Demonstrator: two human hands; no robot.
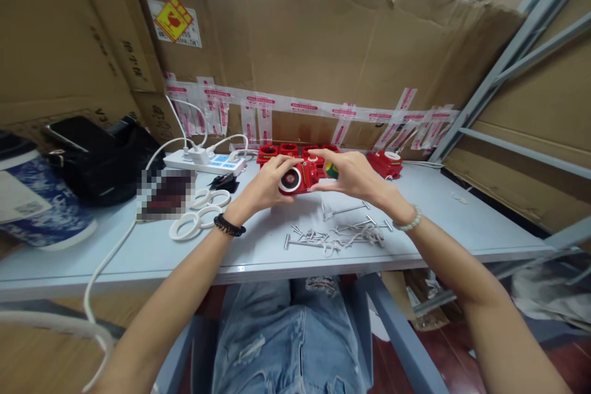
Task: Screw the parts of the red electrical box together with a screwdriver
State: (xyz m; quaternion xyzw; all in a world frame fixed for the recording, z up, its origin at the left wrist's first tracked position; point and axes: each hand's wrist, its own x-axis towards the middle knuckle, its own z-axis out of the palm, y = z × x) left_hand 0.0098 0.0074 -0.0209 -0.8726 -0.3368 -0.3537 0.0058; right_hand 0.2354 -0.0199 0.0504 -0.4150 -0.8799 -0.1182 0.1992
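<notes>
Right now the red part (pixel 301 177) is held just above the table (pixel 462 221), long axis running left to right, its white round face toward the camera. The left hand (pixel 270 183) grips its left end, the right hand (pixel 348 173) its right end. Metal pins (pixel 337 235) lie scattered near the front edge. More red parts (pixel 286 150) line the cardboard wall (pixel 323 49); its tape print is unreadable. Scissors (pixel 198 215) lie left.

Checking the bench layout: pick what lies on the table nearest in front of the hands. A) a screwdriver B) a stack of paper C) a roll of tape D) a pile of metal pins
D: a scattered pile of metal pins lies on the table just before both hands, which hold a red part.
</notes>
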